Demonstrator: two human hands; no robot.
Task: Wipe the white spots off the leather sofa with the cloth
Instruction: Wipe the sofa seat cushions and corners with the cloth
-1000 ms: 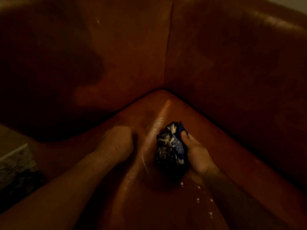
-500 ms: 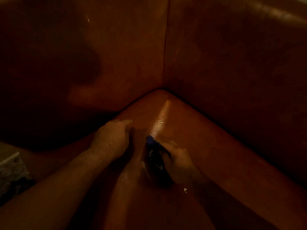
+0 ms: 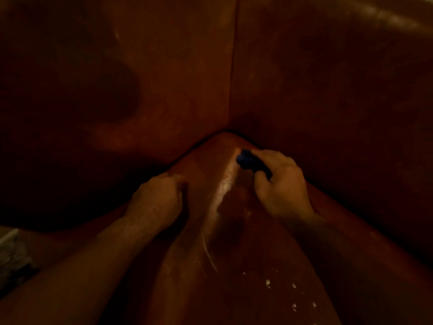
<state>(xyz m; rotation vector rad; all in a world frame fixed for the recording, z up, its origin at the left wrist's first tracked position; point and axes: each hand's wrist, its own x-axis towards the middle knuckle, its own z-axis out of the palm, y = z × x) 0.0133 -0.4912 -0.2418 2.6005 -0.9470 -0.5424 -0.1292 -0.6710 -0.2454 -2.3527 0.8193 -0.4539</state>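
Observation:
A brown leather sofa seat [image 3: 234, 289] narrows to a corner between two back cushions. My right hand [image 3: 281, 188] grips a bunched dark blue cloth [image 3: 248, 160] and holds it against the seat close to that corner. My left hand [image 3: 157, 200] rests on the seat to the left, fingers curled under, holding nothing. Several white spots [image 3: 281, 289] dot the leather at the lower right, nearer to me than the cloth. A pale curved smear [image 3: 208, 252] and a wet sheen run down the middle of the seat.
The left back cushion [image 3: 117, 90] and the right back cushion [image 3: 339, 102] rise steeply around the corner, meeting at a vertical seam. A grey patterned object [image 3: 11, 256] shows at the lower left edge, beside the sofa. The light is very dim.
My right hand has carried the cloth away from me, from mid-seat up towards the corner. The white spots near me are uncovered again. My left hand stays put.

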